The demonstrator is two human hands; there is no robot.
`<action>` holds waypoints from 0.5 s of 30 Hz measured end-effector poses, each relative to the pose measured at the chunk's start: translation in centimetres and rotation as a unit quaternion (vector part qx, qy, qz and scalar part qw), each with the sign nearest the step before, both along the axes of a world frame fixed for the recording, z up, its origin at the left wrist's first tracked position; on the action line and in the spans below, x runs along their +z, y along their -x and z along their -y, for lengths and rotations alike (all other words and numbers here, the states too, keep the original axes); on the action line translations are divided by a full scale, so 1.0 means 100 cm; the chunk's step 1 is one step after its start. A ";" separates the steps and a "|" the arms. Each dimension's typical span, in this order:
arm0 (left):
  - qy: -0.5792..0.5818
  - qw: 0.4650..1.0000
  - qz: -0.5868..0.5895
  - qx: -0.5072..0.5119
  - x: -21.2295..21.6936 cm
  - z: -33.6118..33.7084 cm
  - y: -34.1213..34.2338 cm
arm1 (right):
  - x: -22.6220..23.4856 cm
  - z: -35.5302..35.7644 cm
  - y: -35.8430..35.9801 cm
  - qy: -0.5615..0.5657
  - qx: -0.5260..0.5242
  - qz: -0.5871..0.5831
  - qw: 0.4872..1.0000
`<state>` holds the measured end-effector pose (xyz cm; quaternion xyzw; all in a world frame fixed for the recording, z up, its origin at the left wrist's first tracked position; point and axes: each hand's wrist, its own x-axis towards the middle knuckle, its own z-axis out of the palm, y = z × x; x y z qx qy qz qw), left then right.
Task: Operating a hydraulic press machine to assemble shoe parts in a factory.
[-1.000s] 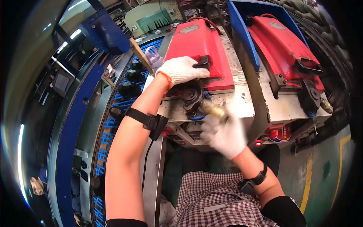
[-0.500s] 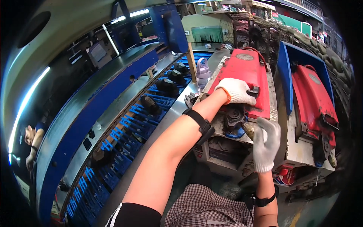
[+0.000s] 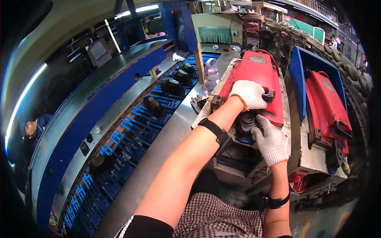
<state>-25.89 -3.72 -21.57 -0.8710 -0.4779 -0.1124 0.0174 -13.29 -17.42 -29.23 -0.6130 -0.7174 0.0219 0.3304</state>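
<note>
My left hand (image 3: 249,94), in a white knit glove, rests on the red machine cover (image 3: 258,68). Its fingers are closed round the black handle (image 3: 270,95) at the cover's near end. Below that end is a dark metal part (image 3: 248,119) with a round top, above a blue base (image 3: 247,139). My right hand (image 3: 272,143), gloved as well, is at the right side of this part. Its thumb and forefinger are spread apart, with the tips close to the metal; whether they touch it I cannot tell. The other fingers are partly hidden.
A second red machine (image 3: 326,107) with a blue hood (image 3: 298,81) stands at right. To the left runs a conveyor of blue bars (image 3: 133,129) carrying dark shoe-like pieces (image 3: 171,86). A lilac bottle (image 3: 211,73) and a grey glove (image 3: 197,103) lie beside the machine. Another person (image 3: 33,127) is far left.
My right hand has moved up and left, from in front of the machine to the dark metal part. My left hand stays at the handle. The person at far left has bent lower.
</note>
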 end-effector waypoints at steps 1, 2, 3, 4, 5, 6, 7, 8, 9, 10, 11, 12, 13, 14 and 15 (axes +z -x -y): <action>0.000 1.000 0.001 -0.001 -0.001 0.000 0.000 | 0.000 0.000 0.000 -0.001 -0.001 -0.002 1.000; -0.004 1.000 0.002 0.000 -0.002 -0.001 0.000 | -0.001 -0.001 0.001 -0.003 -0.001 -0.004 1.000; -0.008 1.000 0.002 0.000 -0.004 -0.002 0.000 | -0.001 0.000 0.001 -0.003 -0.001 -0.003 1.000; -0.009 1.000 0.003 0.001 -0.005 -0.002 0.002 | 0.000 0.000 0.002 0.003 -0.003 -0.001 1.000; -0.022 1.000 0.011 -0.003 -0.007 -0.001 0.002 | 0.000 0.001 0.002 0.007 -0.006 0.000 1.000; -0.036 0.999 0.020 -0.007 -0.008 -0.001 0.002 | 0.000 0.001 0.002 0.006 -0.007 0.001 1.000; -0.037 0.999 0.020 -0.008 -0.009 -0.001 0.001 | -0.001 0.001 0.001 0.001 -0.005 0.000 1.000; -0.038 0.999 0.024 -0.007 -0.009 -0.001 0.001 | -0.001 0.001 0.001 -0.004 -0.002 -0.002 1.000; -0.039 0.999 0.027 -0.006 -0.009 0.000 0.001 | 0.000 0.002 0.001 -0.004 -0.002 -0.002 1.000; -0.039 0.999 0.027 -0.006 -0.010 0.000 0.001 | 0.002 0.003 0.002 -0.001 -0.006 0.000 1.000; -0.043 0.999 0.030 -0.003 -0.010 0.000 0.001 | 0.002 0.004 0.003 0.003 -0.009 0.001 1.000; -0.047 0.998 0.033 0.000 -0.010 0.001 0.001 | 0.002 0.003 0.003 0.003 -0.008 0.000 1.000; -0.047 0.998 0.032 0.001 -0.011 0.001 0.002 | 0.001 0.003 0.003 0.001 -0.006 -0.003 1.000; -0.053 0.998 0.035 0.001 -0.011 0.001 0.001 | 0.001 0.003 0.002 -0.001 -0.007 -0.006 1.000; -0.060 0.997 0.038 0.001 -0.011 0.001 0.000 | 0.001 0.003 0.002 -0.001 -0.008 -0.007 1.000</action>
